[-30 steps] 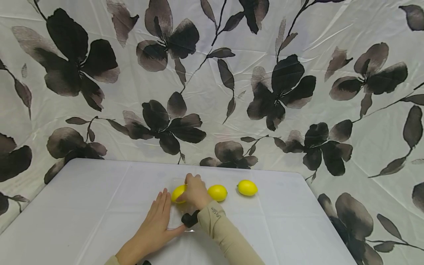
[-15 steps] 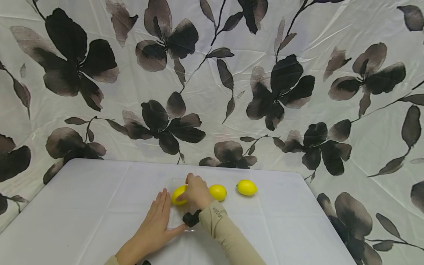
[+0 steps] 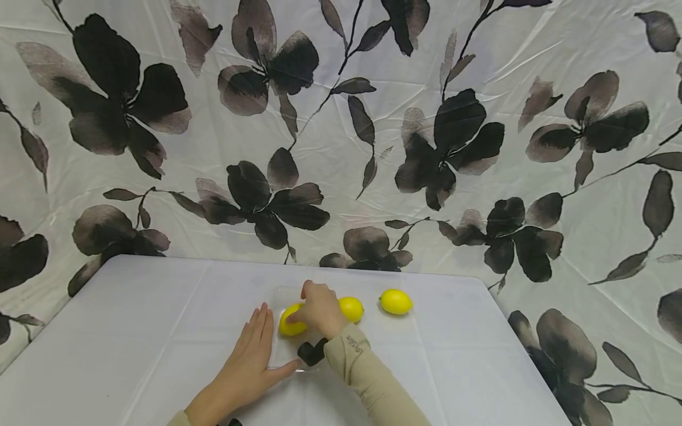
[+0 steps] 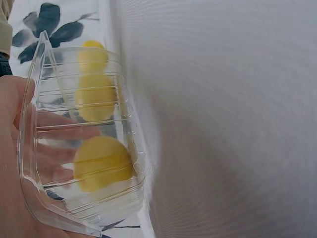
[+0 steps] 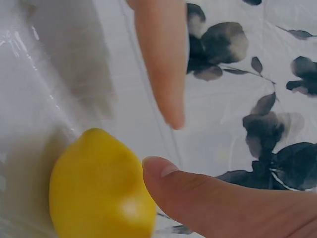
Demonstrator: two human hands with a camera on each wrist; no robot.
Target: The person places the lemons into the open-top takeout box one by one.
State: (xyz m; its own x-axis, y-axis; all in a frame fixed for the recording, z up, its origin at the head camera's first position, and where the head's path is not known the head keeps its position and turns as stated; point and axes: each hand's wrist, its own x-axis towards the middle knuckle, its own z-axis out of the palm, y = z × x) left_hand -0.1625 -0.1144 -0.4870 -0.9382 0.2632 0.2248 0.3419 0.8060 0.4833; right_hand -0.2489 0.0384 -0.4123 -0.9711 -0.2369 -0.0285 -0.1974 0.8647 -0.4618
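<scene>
A clear plastic box (image 3: 283,352) with ribbed walls (image 4: 81,125) stands on the table, one lemon (image 3: 290,327) inside it. My left hand (image 3: 242,367) lies along the box's left side with straight fingers, its thumb stretched toward the near edge. Above the box is my right hand (image 3: 321,310). In the right wrist view its thumb (image 5: 188,191) rests at the side of the lemon (image 5: 101,188), while the index finger (image 5: 161,59) points straight and stands apart from it. The left wrist view shows the lemon (image 4: 101,166) low in the box through the plastic.
Two more lemons lie on the table right of the box: one close beside the right hand (image 3: 351,309), another farther right, a lemon (image 3: 396,302) by itself. A white cloth covers the table (image 3: 133,331). A flower-printed curtain (image 3: 341,136) hangs behind its far edge.
The lemon in the box has shifted slightly toward me and right. My right hand has eased a little to the right, its thumb at the lemon. The left hand has stayed put.
</scene>
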